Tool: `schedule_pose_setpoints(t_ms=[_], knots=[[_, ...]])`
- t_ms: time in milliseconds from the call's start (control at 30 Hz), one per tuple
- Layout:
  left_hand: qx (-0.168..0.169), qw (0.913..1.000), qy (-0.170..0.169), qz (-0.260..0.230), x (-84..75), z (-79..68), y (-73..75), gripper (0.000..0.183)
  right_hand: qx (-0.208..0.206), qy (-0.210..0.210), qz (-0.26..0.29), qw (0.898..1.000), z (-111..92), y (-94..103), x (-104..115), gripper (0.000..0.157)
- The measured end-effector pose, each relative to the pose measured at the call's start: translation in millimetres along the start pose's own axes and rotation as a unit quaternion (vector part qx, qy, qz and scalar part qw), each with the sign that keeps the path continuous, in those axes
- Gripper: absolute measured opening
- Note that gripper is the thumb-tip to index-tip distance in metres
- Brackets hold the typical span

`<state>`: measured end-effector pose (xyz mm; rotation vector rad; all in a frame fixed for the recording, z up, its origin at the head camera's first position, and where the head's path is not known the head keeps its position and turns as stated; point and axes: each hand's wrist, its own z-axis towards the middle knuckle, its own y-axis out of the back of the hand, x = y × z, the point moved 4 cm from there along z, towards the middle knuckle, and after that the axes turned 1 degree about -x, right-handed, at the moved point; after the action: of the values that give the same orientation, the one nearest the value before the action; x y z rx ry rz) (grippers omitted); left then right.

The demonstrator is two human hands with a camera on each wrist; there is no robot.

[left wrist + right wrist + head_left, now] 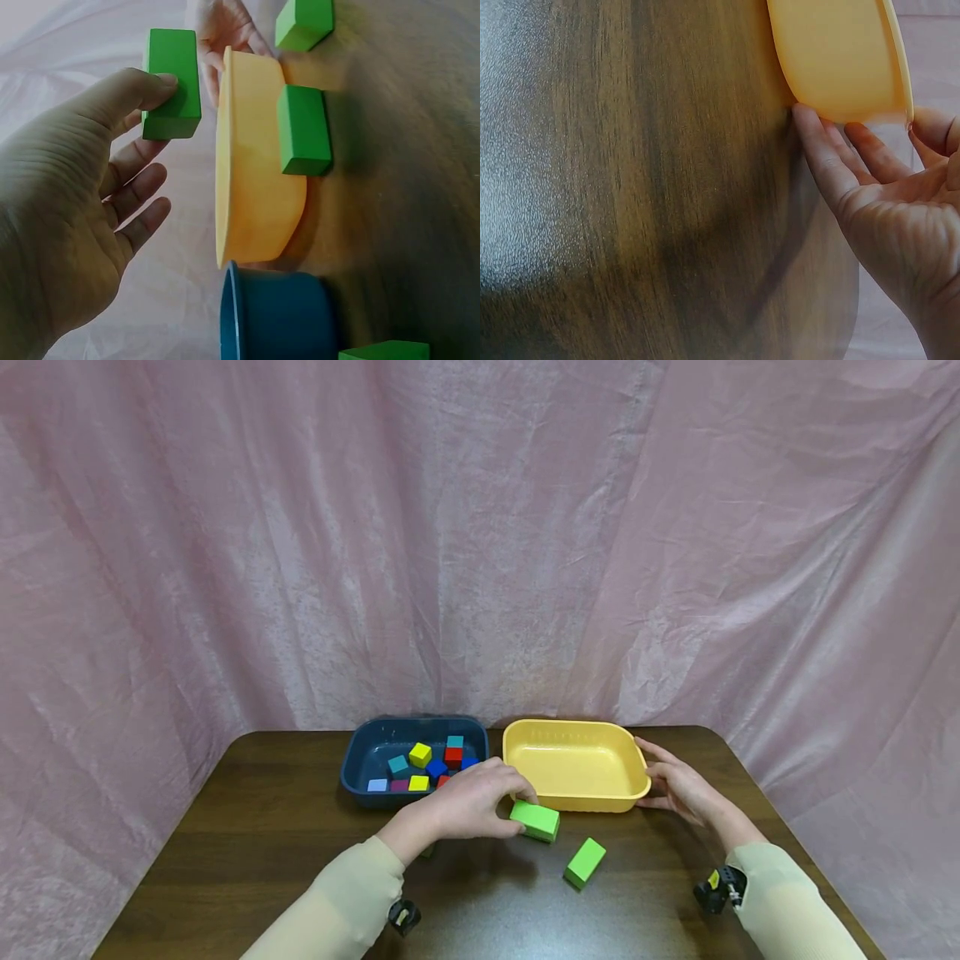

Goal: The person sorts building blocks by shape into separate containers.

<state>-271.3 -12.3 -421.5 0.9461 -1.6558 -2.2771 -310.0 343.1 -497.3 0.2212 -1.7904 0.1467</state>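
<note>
My left hand (476,802) pinches a green rectangular block (171,82) between thumb and fingers, holding it above the table just in front of the yellow tub (576,802). Another green block (304,131) lies beside the tub in the left wrist view. Further right on the table is a green block (585,862), and one more green block (386,350) shows partly by the blue tub. My right hand (682,789) touches the right end of the yellow tub with fairly straight fingers (825,154). The yellow tub's visible inside holds nothing.
At the back left, the dark blue tub (352,764) holds several small coloured cubes, among them a yellow cube (420,755). Both tubs stand side by side on the brown wooden table (285,843). A pink curtain (480,543) hangs behind the table.
</note>
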Motion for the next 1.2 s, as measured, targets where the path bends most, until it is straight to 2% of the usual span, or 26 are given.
schedule_pose_setpoints(t_ms=[233,467,900,1200], knots=[[-0.019,0.9993,0.024,0.020,3.3,7.1,6.9,0.031,-0.003,-0.002,-0.002,1.000,-1,-1.0,1,0.068],[-0.052,0.9970,0.030,0.050,5.2,16.2,15.4,0.034,-0.002,-0.001,-0.004,1.000,-1,-2.1,2,0.069],[-0.077,0.9899,0.077,0.090,14.5,34.9,23.4,0.033,0.002,0.002,0.000,1.000,-2,-0.8,0,0.069],[-0.079,0.9838,0.111,0.117,24.0,48.0,21.4,0.035,0.001,0.001,-0.005,1.000,-2,-4.0,1,0.069]])
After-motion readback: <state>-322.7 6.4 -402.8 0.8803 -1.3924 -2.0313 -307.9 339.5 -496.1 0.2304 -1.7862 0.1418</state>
